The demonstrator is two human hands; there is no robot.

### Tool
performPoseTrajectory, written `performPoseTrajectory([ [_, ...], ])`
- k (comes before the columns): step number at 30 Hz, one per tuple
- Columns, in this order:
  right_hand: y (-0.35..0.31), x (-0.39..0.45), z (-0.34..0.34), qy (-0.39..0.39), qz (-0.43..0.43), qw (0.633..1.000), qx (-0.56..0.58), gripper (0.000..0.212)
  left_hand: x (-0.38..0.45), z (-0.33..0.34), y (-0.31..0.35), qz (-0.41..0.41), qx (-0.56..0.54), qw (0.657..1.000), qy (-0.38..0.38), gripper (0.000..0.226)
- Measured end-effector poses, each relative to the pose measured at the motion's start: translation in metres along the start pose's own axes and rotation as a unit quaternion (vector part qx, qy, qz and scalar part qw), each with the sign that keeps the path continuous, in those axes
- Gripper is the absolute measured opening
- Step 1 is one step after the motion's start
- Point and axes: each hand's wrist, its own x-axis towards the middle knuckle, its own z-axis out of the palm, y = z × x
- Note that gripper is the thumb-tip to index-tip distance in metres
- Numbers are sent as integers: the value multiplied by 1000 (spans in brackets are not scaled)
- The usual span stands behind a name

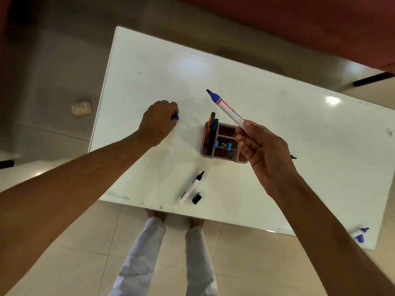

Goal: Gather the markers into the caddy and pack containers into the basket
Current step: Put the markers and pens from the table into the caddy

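Above the caddy [222, 143], the right hand [265, 150] pinches an uncapped blue marker [226, 110]; the left hand [159, 120] curls round its blue cap [174, 117] on the table [149, 67]. Step in hand: recapping. Next, cap must meet tip, then marker enters caddy.

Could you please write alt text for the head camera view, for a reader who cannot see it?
Over a white table, the right hand holds an uncapped blue marker above a pink caddy already holding pens, while the left hand grips a blue cap on the tabletop. An uncapped black marker and its black cap lie near the front edge.
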Motion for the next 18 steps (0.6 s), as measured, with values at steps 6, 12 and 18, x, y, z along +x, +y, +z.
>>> performPoseTrajectory([
  [6, 10, -4, -6, 9, -3, 1000, -22, 19, -54, -4, -8, -133, -259, 956, -20, 8],
  [12, 34, -17, -3, -1, -4, 996, -86, 13, -94, -36, 6, -309, -647, 697, 1, 13],
  [18, 52, -44, 12, -31, -31, 989, -143, 11, -105, -72, 23, -274, -724, 631, 53, 16],
])
